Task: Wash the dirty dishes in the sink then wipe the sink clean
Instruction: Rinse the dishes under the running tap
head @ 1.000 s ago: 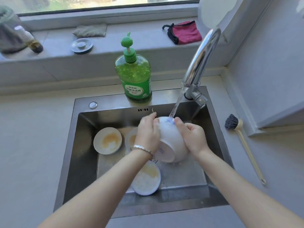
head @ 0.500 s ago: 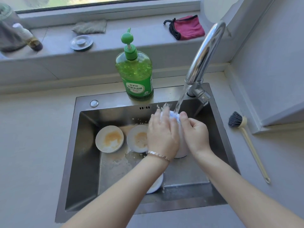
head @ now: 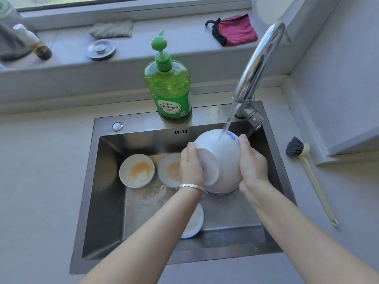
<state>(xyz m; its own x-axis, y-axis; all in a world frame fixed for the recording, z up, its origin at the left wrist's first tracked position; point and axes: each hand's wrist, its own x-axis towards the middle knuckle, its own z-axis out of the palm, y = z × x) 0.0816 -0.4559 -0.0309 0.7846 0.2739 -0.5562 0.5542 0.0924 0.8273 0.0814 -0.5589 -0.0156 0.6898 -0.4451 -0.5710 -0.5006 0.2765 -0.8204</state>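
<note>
"柠檬洗洁精" on the green soap bottle [head: 168,90]

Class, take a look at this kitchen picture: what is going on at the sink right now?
A person holds a white bowl under water running from the faucet, left hand and right hand gripping its sides, its base turned toward the camera. Three stained small plates lie in the sink, one partly hidden under the left forearm. The green dish soap bottle stands on the sink's back rim; the dish brush lies on the counter.
</note>
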